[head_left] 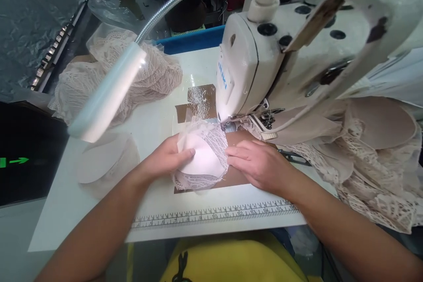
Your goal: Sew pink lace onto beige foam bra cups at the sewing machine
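Observation:
A pale bra cup (200, 158) edged with white lace lies at the front of the sewing machine (238, 66), its far edge close to the needle area. My left hand (172, 154) grips the cup's left side, thumb on top and the other fingers out of sight beneath it. At the lace's right edge, my right hand (256, 163) has its fingers pinched together on the fabric. Under the cup and right hand shows a brown sheet (239, 178) on the white table. Just what sits under the presser foot is too small to make out.
Piled lace pieces (155, 70) lie at the back left, with a lamp (109, 97) on a bendy metal neck above them. Another cup (102, 158) rests at left. More lace cups (380, 154) heap at right. A printed ruler (214, 217) runs along the front edge.

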Motion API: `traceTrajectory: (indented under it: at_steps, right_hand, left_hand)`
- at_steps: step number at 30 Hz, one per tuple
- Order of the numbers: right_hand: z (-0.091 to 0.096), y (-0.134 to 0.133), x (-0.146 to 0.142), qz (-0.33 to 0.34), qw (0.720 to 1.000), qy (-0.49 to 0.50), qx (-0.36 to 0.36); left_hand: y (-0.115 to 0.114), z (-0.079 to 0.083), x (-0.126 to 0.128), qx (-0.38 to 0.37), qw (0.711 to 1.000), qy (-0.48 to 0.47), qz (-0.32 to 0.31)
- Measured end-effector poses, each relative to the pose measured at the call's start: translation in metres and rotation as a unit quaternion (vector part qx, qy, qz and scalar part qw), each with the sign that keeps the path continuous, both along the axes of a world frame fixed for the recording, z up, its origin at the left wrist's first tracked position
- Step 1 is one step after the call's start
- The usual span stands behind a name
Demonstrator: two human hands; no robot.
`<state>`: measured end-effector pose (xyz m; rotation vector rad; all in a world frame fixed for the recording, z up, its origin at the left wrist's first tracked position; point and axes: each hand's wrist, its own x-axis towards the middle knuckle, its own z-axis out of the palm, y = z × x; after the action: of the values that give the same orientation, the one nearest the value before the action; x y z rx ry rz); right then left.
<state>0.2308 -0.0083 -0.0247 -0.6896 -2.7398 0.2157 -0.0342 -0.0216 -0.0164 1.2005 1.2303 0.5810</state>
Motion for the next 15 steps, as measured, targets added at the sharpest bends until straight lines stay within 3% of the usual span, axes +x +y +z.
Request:
traceTrajectory:
  at_steps: [5,11,15]
  right_hand:
    - [-0.0027,0.0033,0.0041,-0.056,0.998,0.036,0.018]
    - [-0.0033,-0.0008,-0.0028,0.004,1.0,0.025,0.004]
    - [-0.0004,0.001,0.0011,-0.017,1.0,0.013,-0.001]
  left_hand:
    - [-0.001,0.001,-0.0021,0.018,0.998,0.052,-0.001]
    - [-0.0006,0.0012,-0.0016,0.048,0.997,0.062,-0.016]
    - [-0.0015,0.0044,-0.001,0.051,0.994,0.089,-0.022]
